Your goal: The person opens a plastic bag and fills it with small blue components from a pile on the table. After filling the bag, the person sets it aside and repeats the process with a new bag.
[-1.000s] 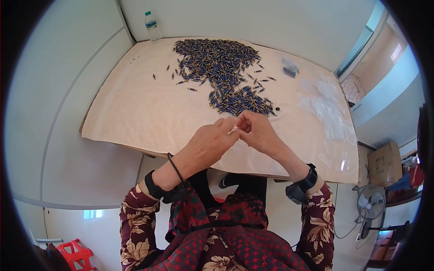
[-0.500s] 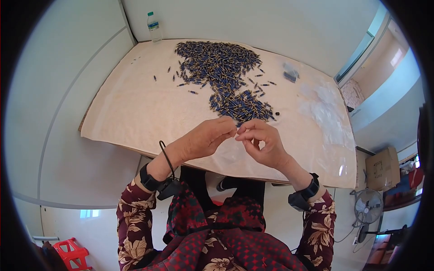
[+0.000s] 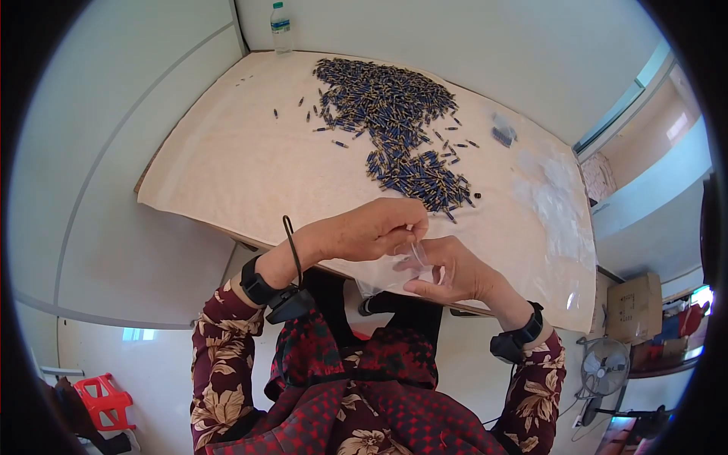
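Nearby: blue pieces [image 3: 398, 114] heaped beyond held plastic [image 3: 394, 277] | bottle [image 3: 280, 33] back left

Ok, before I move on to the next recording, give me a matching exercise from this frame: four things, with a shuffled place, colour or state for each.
Column one:
1. Pile
2. Nearest bag
3. Bottle
4. Stool

Column two:
A. Red
B. Upright and green-capped
C. Blue and gold
D. Between the left hand and right hand

Right pairs: 1-C, 2-D, 3-B, 4-A
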Demonstrator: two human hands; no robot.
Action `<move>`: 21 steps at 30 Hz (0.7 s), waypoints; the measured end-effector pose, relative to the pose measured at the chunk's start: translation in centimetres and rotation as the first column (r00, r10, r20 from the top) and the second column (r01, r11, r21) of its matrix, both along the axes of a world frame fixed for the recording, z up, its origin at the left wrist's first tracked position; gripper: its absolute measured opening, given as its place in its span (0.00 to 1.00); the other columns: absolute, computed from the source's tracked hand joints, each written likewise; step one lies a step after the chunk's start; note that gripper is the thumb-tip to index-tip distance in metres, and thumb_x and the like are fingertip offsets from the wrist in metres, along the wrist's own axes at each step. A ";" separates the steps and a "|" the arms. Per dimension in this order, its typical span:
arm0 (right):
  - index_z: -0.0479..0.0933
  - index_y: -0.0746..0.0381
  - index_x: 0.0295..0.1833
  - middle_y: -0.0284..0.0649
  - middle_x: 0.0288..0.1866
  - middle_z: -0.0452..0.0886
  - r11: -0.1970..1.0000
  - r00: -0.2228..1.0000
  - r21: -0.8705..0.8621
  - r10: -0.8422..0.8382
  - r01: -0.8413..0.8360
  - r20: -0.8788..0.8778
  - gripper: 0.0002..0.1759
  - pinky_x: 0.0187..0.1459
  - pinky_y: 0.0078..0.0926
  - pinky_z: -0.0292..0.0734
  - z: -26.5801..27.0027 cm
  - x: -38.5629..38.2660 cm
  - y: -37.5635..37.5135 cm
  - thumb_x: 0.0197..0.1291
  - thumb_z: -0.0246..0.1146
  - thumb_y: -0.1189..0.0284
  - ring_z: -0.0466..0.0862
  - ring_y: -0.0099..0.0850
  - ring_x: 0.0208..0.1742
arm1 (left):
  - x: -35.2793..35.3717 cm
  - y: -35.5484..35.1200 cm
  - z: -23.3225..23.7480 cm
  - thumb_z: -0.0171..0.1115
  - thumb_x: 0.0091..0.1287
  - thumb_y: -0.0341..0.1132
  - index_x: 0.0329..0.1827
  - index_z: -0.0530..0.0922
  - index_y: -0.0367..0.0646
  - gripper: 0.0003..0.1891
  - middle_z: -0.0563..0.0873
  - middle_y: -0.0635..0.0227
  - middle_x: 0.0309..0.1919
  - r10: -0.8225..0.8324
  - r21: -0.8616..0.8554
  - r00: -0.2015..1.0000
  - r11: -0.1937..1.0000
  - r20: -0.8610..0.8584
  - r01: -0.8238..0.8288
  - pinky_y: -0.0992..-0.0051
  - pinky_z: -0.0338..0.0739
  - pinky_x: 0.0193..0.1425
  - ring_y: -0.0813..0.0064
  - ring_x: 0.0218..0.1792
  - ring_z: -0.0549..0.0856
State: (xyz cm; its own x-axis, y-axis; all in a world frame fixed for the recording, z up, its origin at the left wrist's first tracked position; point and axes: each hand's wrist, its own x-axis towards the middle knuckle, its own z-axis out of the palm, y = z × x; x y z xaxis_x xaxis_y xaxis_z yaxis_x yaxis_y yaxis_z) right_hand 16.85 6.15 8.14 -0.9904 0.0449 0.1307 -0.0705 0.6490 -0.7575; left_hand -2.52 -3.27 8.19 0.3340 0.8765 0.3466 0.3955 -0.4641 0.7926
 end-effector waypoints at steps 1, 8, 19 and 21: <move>0.84 0.62 0.42 0.42 0.40 0.85 0.999 1.000 -0.045 0.007 -0.007 0.013 0.11 0.30 0.25 0.79 -0.3 -0.1 0.0 0.56 0.64 0.68 0.85 0.34 0.36 | 0.1 0.0 0.1 0.54 0.63 0.20 0.37 0.70 0.39 0.05 0.73 0.63 0.31 -0.010 -0.043 1.000 0.999 0.002 0.010 0.71 0.70 0.38 0.64 0.32 0.73; 0.82 0.66 0.40 0.47 0.34 0.85 0.995 0.960 0.053 0.063 -0.080 0.273 0.16 0.37 0.32 0.80 -1.3 -0.8 1.5 0.60 0.64 0.62 0.85 0.42 0.34 | 0.5 0.3 -1.5 0.55 0.63 0.21 0.37 0.70 0.39 0.04 0.74 0.62 0.32 0.046 -0.033 0.994 0.998 -0.094 -0.049 0.70 0.70 0.38 0.64 0.32 0.73; 0.81 0.63 0.39 0.35 0.33 0.83 0.890 0.942 -0.311 -0.332 0.333 0.056 0.04 0.29 0.17 0.76 -3.8 -0.7 2.4 0.62 0.63 0.74 0.82 0.21 0.32 | -0.5 0.7 -2.5 0.59 0.62 0.24 0.35 0.72 0.37 0.03 0.78 0.57 0.30 0.226 0.011 0.971 0.974 -0.074 -0.226 0.65 0.71 0.37 0.56 0.32 0.77; 0.80 0.63 0.38 0.33 0.38 0.81 0.927 0.938 -0.166 -0.345 0.335 -0.035 0.03 0.28 0.14 0.74 -5.1 -0.8 3.8 0.63 0.62 0.76 0.80 0.18 0.33 | -0.5 1.0 -3.4 0.59 0.61 0.23 0.35 0.72 0.37 0.04 0.78 0.57 0.30 0.294 0.026 0.951 0.956 -0.095 -0.293 0.65 0.71 0.36 0.57 0.30 0.77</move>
State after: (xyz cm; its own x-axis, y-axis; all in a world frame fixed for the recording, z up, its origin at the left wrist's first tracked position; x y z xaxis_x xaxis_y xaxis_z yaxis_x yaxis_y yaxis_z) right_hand 16.01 9.93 3.04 -0.9021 0.4024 0.1557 0.0838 0.5174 -0.8516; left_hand -3.01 -2.31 4.78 0.0954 0.9372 0.3355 0.5899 -0.3247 0.7393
